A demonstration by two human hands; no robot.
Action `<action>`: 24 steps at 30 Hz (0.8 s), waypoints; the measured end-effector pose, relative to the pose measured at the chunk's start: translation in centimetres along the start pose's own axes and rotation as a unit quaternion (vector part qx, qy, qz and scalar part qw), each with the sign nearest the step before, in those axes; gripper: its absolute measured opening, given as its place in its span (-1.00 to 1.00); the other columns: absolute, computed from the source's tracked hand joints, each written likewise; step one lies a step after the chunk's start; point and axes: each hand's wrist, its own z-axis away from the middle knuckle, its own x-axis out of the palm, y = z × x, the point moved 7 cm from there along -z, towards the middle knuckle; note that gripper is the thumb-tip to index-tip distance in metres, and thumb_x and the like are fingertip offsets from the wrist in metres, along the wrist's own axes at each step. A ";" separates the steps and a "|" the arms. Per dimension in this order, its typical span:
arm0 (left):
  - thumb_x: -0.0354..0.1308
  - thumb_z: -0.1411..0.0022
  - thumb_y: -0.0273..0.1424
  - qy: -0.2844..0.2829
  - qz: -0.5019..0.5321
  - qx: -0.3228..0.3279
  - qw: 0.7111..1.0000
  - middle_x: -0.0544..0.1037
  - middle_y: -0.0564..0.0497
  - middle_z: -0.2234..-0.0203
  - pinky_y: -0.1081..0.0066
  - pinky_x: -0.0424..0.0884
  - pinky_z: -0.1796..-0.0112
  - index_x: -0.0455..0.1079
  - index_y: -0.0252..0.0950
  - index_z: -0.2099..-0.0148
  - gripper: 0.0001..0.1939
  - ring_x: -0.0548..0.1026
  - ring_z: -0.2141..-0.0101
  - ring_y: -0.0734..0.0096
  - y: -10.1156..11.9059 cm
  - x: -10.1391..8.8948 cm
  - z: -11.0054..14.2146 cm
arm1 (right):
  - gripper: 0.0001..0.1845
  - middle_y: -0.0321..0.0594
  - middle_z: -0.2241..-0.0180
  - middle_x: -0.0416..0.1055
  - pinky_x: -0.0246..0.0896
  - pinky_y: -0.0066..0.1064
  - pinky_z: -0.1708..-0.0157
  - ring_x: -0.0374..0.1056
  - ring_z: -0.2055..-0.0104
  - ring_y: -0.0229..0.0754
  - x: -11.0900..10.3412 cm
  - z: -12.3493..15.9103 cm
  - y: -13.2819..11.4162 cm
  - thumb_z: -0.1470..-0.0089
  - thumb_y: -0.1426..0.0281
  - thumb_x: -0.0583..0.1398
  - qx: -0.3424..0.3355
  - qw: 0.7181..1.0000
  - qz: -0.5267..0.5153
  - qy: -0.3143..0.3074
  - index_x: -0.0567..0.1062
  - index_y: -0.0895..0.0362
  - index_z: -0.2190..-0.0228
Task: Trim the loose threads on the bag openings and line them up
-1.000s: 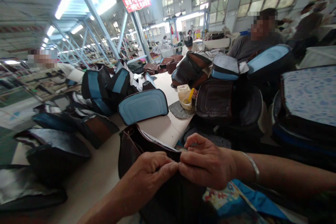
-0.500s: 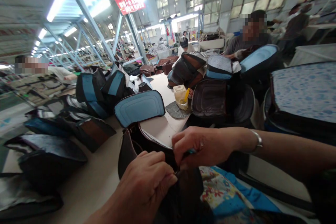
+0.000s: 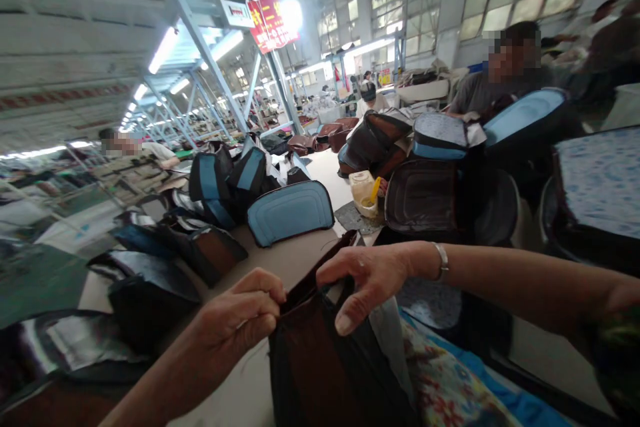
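Observation:
A dark brown and black bag piece [image 3: 313,360] stands upright in front of me, its open rim at the top. My left hand [image 3: 250,310] pinches the rim's left corner between thumb and fingers. Over the same rim, my right hand [image 3: 367,277] has its fingers bent and its thumb held apart from them, close to the bag's outer side. A small pale patch shows under the right palm; I cannot make out what it is. Floral and blue cloth [image 3: 450,367] lies below the right forearm.
A light blue padded panel [image 3: 290,212] stands on the pale table [image 3: 230,353] behind the bag. Beyond it is a cut-open plastic container [image 3: 363,190] with a yellow handle. Bag pieces pile up left [image 3: 155,287] and right [image 3: 423,197]. A co-worker [image 3: 500,87] handles pieces at the back right.
The bag has turned, so its brown outer side faces me. My left hand has shifted to the rim's left corner. My right thumb has come away from the fingers. The view has swung left.

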 end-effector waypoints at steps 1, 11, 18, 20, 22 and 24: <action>-0.04 -0.48 -0.24 -0.009 0.008 -0.011 1.000 0.44 -0.07 0.18 0.42 0.30 0.03 0.37 -0.30 0.32 -0.65 0.41 0.10 0.27 -0.3 -0.3 0.6 | -0.48 -0.32 0.33 0.38 0.22 -0.49 0.24 0.30 0.26 -0.27 0.6 -0.3 0.6 -0.01 0.03 0.38 -0.001 1.000 -0.031 0.002 0.48 0.24 0.26; 0.25 -0.28 -0.17 0.031 0.012 -0.130 0.991 0.56 0.07 0.26 0.46 0.31 0.21 0.51 -0.21 0.17 -0.77 0.48 0.21 0.31 2.5 1.7 1.0 | -0.42 -0.43 0.44 0.34 0.10 -0.55 0.44 0.20 0.42 -0.38 2.6 -1.5 0.3 0.25 0.11 0.52 0.011 0.997 -0.031 0.075 0.42 0.19 0.37; 0.23 -0.29 -0.11 0.041 0.119 -0.105 0.986 0.34 0.12 0.44 0.46 0.22 0.37 0.41 -0.31 0.41 -0.62 0.32 0.38 0.46 2.0 3.4 -0.1 | -0.37 -0.44 0.47 0.31 0.05 -0.56 0.52 0.15 0.46 -0.39 2.1 -0.8 0.5 0.32 0.07 0.52 0.012 0.995 -0.038 0.091 0.43 0.20 0.36; 0.22 -0.30 -0.11 0.033 0.123 -0.101 0.987 0.28 0.13 0.46 0.46 0.18 0.39 0.35 -0.31 0.45 -0.59 0.28 0.41 0.48 2.0 3.5 -0.1 | -0.39 -0.43 0.47 0.30 0.05 -0.56 0.53 0.15 0.46 -0.39 2.0 -0.7 0.3 0.30 0.10 0.53 0.012 0.994 -0.054 0.090 0.45 0.22 0.35; 0.21 -0.32 -0.15 0.026 0.125 -0.110 0.986 0.26 0.13 0.47 0.45 0.17 0.39 0.31 -0.31 0.47 -0.59 0.27 0.41 0.48 2.0 3.6 0.0 | -0.44 -0.41 0.48 0.31 0.06 -0.56 0.52 0.16 0.47 -0.39 2.0 -0.7 0.0 0.23 0.14 0.51 0.010 0.993 -0.080 0.088 0.46 0.24 0.34; 0.19 -0.32 -0.20 0.028 0.132 -0.118 0.984 0.27 0.13 0.47 0.45 0.18 0.38 0.30 -0.30 0.48 -0.62 0.28 0.40 0.48 2.2 3.7 0.0 | -0.50 -0.40 0.49 0.31 0.05 -0.57 0.54 0.16 0.49 -0.39 2.0 -0.7 -0.3 0.16 0.19 0.49 0.014 0.990 -0.117 0.080 0.45 0.26 0.34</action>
